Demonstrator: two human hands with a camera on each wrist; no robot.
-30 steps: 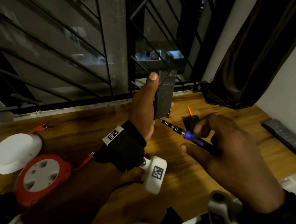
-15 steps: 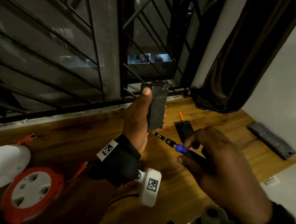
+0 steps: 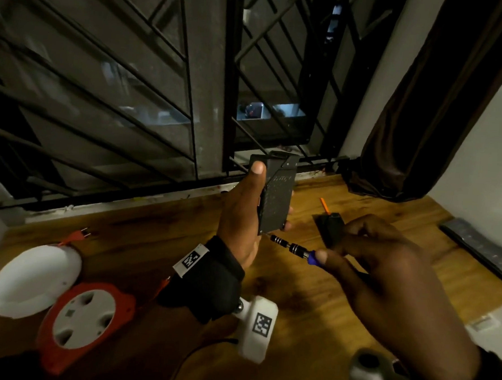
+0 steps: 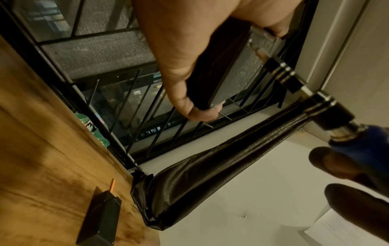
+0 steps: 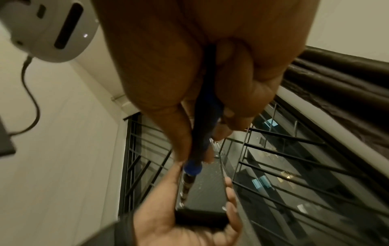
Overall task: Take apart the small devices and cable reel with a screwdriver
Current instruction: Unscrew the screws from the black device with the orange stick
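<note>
The black box, a small flat device, stands upright in the air above the bench, just in front of the window grille. The left hand wraps it, thumb up its near edge and fingertips curled round the far side. The screwdriver meets the box at its lower corner, at about 7 o'clock on the face seen from the head view; its tip sits on a corner screw. The shaft runs off toward 4 o'clock into a blue handle, which the right hand pinches between thumb and curled fingers.

At 3 o'clock from the box, a second black device lies on the bench, partly behind the right hand, with an orange stick at its far end. Further toward 3 o'clock a grey remote lies near the bench edge. At 8 o'clock, well apart, the red cable reel lies flat, touching a white round cover; a red plug rests beyond them. A dark curtain hangs at 2 o'clock.
</note>
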